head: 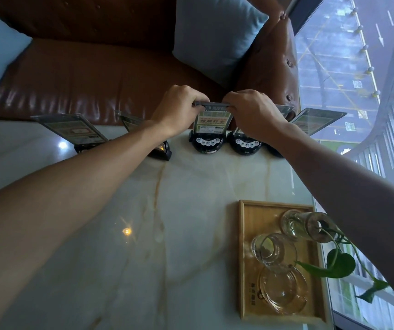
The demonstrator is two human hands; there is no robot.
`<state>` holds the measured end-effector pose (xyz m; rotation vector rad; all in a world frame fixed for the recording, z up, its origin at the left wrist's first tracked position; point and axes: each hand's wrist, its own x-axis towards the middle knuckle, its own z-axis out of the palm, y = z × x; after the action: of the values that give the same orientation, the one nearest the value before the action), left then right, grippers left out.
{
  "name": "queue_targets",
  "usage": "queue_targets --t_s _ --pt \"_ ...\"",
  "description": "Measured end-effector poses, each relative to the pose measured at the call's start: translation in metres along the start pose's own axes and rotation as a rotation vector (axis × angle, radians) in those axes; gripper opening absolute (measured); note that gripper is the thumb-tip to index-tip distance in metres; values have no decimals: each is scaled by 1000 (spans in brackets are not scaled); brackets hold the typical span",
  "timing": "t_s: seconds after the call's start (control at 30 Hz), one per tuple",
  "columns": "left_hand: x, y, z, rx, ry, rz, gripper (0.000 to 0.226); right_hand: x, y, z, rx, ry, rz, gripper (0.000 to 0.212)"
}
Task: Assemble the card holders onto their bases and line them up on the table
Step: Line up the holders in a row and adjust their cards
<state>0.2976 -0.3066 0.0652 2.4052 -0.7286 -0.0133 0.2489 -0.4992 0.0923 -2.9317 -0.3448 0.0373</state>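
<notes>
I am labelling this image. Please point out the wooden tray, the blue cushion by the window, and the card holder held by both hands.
rectangular wooden tray (244,258), head view, left rim
blue square cushion (215,36), head view, middle
clear card holder (212,120), head view, printed card face

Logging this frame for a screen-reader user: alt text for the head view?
Both hands, left hand and right hand, grip the top edge of a card holder standing in its black base on a marble table, in a row of others.

A pale marble table (191,210) with tan veins carries a row of card holders on black bases along its far edge; the middle base (207,142) stands upright. Near the right edge lies a wooden tray (244,258) holding glassware.
</notes>
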Motion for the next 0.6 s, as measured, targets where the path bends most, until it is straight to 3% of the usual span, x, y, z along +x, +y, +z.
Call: queue_targets --t_s 0.6 --pt "5 3 1 -43 -2 -24 22 0 1 0 -3 20 6 18"
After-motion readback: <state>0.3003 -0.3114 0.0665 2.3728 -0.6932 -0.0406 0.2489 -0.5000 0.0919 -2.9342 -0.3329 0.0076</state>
